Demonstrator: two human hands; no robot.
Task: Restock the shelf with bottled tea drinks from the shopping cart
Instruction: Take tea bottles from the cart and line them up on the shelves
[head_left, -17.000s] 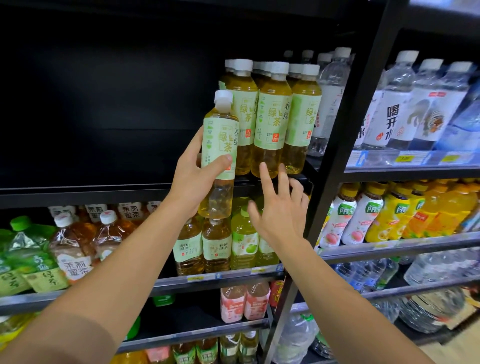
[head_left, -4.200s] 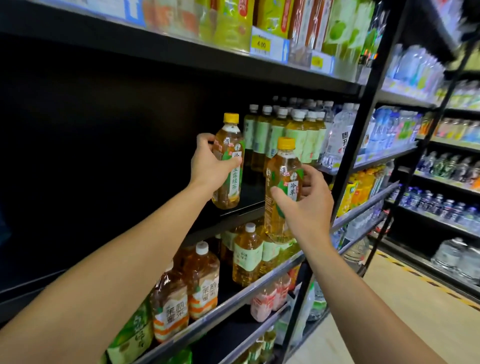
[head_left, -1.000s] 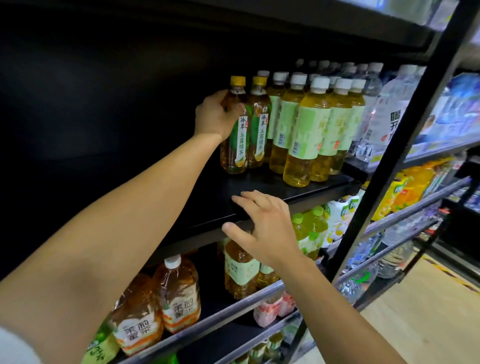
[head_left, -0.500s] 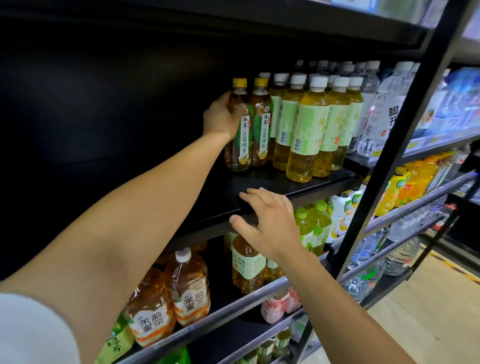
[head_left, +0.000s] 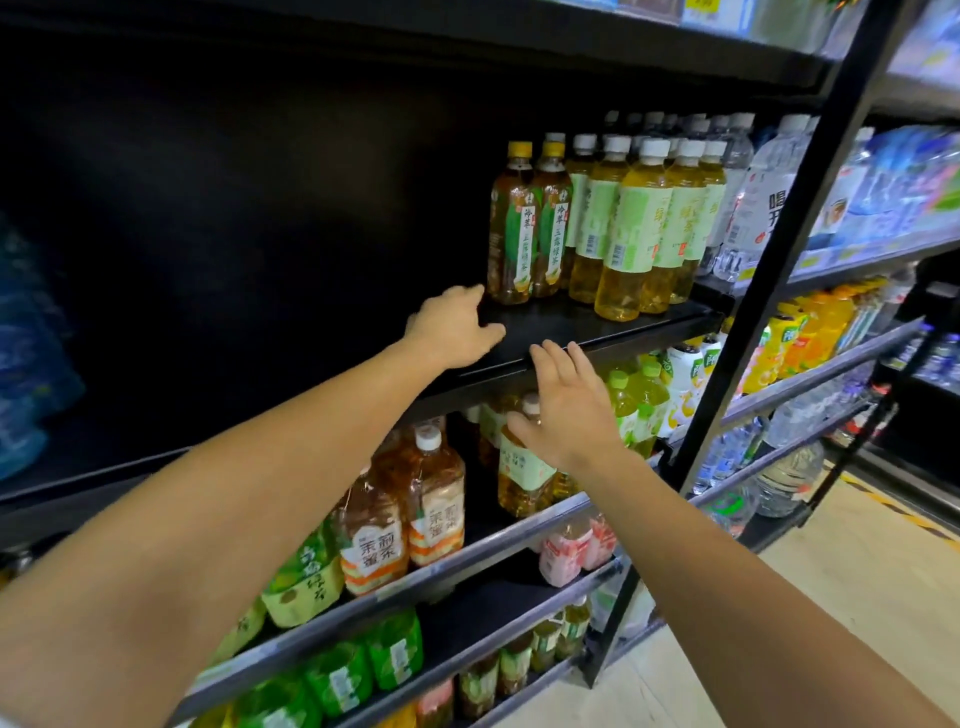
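One head-worn view looks forward and slightly down, angled rightward along the shelf (head_left: 597, 325); both empty hands reach close ahead, bottles (head_left: 530, 223) just beyond the left hand (head_left: 454, 330).

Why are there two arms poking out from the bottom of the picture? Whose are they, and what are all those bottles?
The camera sits on a person's head and looks forward and down, so you see that person's own arms reaching out. The shop shelf in front carries tea drinks: two yellow-capped tea bottles stand beside a group of white-capped green tea bottles. Clear water bottles stand further right. The left hand is open just beside the yellow-capped ones, and the right hand is open at the shelf's front edge. Neither hand holds anything. The lower shelves carry more drinks.
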